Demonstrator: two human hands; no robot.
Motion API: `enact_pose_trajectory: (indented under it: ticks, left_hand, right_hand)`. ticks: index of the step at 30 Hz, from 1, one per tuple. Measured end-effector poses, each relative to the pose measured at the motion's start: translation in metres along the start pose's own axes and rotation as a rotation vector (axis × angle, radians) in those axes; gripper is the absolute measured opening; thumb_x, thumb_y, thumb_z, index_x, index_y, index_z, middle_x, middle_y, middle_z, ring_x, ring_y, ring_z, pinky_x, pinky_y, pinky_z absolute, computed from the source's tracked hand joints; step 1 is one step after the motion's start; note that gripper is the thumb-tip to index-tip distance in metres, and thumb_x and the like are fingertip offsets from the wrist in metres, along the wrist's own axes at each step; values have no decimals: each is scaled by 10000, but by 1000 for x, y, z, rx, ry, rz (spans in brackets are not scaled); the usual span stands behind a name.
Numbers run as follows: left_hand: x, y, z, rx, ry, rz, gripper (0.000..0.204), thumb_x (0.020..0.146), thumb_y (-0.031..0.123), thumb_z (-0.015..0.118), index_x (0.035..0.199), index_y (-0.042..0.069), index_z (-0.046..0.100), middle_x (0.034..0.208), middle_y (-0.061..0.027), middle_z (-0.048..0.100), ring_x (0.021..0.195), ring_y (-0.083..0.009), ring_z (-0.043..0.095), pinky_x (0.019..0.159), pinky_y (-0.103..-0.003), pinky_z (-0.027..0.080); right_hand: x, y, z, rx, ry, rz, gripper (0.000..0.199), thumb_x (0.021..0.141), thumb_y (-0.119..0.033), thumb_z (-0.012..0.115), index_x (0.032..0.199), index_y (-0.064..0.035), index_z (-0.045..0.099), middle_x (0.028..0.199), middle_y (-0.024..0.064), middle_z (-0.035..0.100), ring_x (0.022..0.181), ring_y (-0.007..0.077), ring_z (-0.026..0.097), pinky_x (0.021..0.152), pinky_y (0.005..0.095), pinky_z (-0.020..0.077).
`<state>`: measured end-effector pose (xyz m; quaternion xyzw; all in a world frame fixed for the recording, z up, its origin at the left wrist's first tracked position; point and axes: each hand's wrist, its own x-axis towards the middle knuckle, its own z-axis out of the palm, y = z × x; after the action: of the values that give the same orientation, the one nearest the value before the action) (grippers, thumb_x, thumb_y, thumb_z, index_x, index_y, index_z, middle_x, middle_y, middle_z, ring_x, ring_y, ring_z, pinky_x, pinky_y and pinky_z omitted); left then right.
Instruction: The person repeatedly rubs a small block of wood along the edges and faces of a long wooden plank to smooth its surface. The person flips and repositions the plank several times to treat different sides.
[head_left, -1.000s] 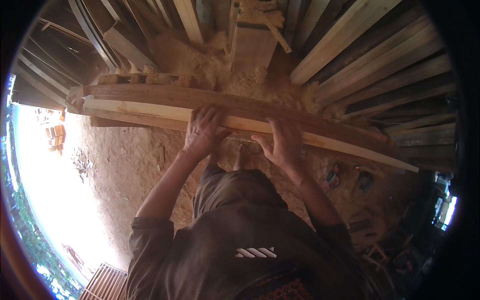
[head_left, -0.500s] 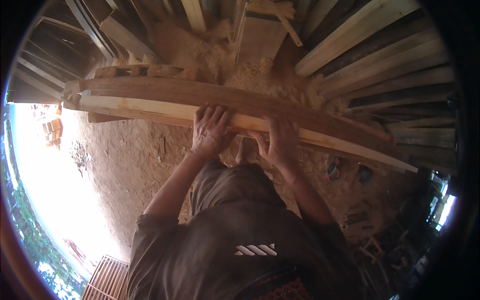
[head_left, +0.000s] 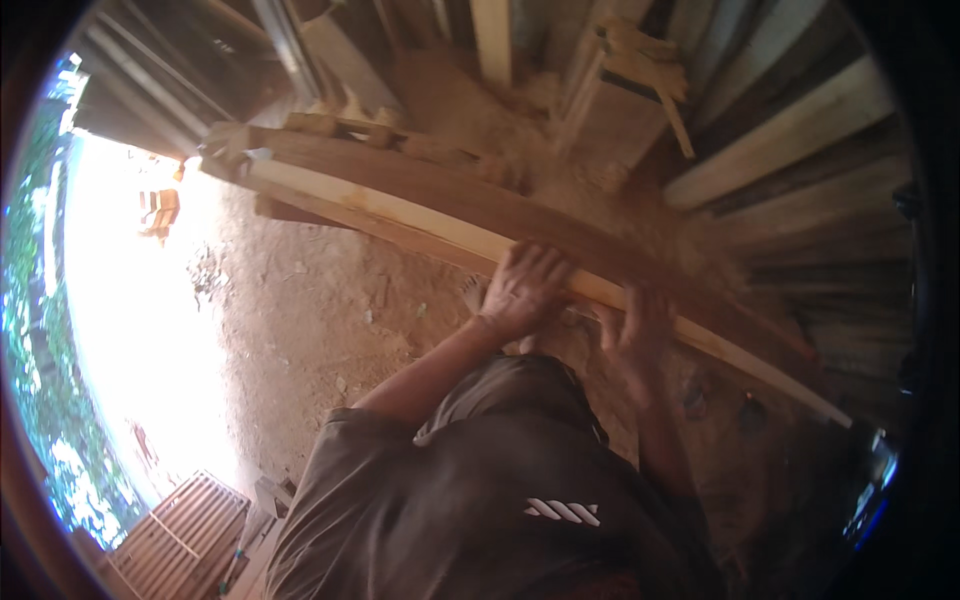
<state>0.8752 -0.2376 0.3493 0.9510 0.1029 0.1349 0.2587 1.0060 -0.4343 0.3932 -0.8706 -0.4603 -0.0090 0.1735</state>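
A long pale wooden board [head_left: 425, 223] lies lengthwise along a darker brown wooden beam [head_left: 400, 165], slanting from upper left to lower right. My left hand [head_left: 525, 287] is closed over the board near its middle, fingers curled across the top. A short way to the right, my right hand [head_left: 643, 328] grips the same board, its fingers over the far side and its thumb at the near edge. The undersides of both grips are hidden.
Wood scraps [head_left: 345, 128] rest along the beam's far edge. Beyond it stand a block-like wooden piece [head_left: 615, 120] and several leaning planks [head_left: 790, 130]. A slatted wooden panel [head_left: 180, 530] is at the lower left. Bare feet [head_left: 473, 293] stand on the dirt floor [head_left: 300, 340].
The whole view has turned, so the beam and board slant more steeply and appear farther right. Both hands stay on the board.
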Motion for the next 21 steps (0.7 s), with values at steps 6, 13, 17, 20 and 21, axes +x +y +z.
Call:
enact_pose_trajectory:
  ticks: [6,13,17,20,21]
  left_hand:
    - [-12,-52,-44,80,-32,-43,769,890,528,839,1517,144,612,1489,-124,637,1453,-325,540,1269,-584,317]
    - [-51,-208,-162,205,11,-99,715,829,469,896,1401,111,658,1483,-139,648,1448,-349,555,1257,-579,331]
    - [-56,-218,-156,199,23,-86,667,881,520,832,1336,68,650,1357,-168,681,1341,-410,606,1217,-580,371]
    - [-57,-211,-147,255,86,-92,673,922,577,760,1332,56,642,1306,-165,681,1305,-410,615,1210,-586,373]
    - [-58,-210,-145,252,97,-91,678,930,587,742,1336,54,640,1306,-164,681,1304,-409,613,1212,-585,371]
  right_hand:
    - [2,-5,-1,-43,-36,38,520,1033,-500,705,1285,-54,618,1149,173,663,1078,413,641,944,563,475]
    - [-3,-9,-2,-67,-104,123,523,1027,-462,719,1321,-42,617,1208,206,640,1135,442,614,990,581,471]
    - [-3,-5,2,-84,-92,84,534,1021,-466,716,1338,-48,618,1241,202,646,1166,442,610,998,578,467]
    - [-2,0,6,-85,-73,42,548,1021,-482,700,1348,-50,618,1266,199,649,1182,444,610,1001,581,464]
    - [-2,1,7,-103,-73,34,557,1021,-491,694,1350,-48,618,1273,199,649,1185,443,611,1000,584,464]
